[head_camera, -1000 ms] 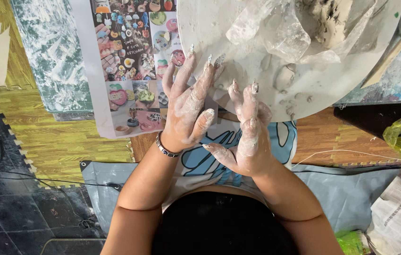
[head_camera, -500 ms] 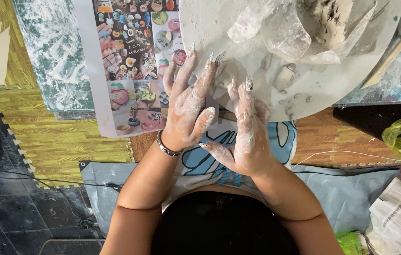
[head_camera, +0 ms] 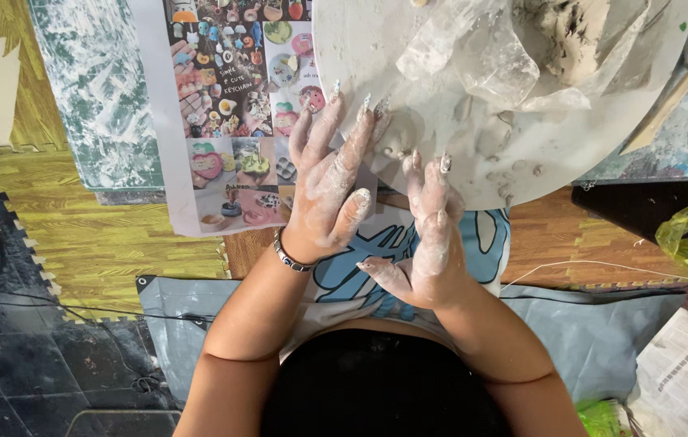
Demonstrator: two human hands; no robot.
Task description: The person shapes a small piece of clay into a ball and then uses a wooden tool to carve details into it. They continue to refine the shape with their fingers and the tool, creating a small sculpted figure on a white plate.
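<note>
Wooden plank flooring [head_camera: 571, 235] in brown and yellow-green carries a grey tarpaulin [head_camera: 627, 340] along its near side, and black tiles fill the lower left corner. Above the person's lap rests a round, white, clay-smeared work board [head_camera: 368, 48]. Its near edge meets both hands.

Left hand [head_camera: 329, 186]: coated in pale clay, fingers spread and extended, palm down at the board's near-left edge, gripping nothing. A beaded bracelet [head_camera: 289, 255] circles the wrist.

Right hand [head_camera: 429, 243]: equally coated, fingers straight and close together, turned edge-on just below the board's near edge, thumb out; it holds nothing.

Small clay lumps [head_camera: 514, 174] lie scattered on the board's near-right part, beside the right fingertips. A larger grey clay mass [head_camera: 562, 36] sits at the far edge, partly covered by a crumpled clear plastic sheet [head_camera: 482, 57].

Judgement: the hands appear to be rubbing off residue; working over the board would keep the crumbs contained.

A printed picture sheet [head_camera: 231, 105] lies left of the board. No container with visible contents is identifiable; a yellow-green plastic bag [head_camera: 684, 231] at the right edge shows nothing inside.
</note>
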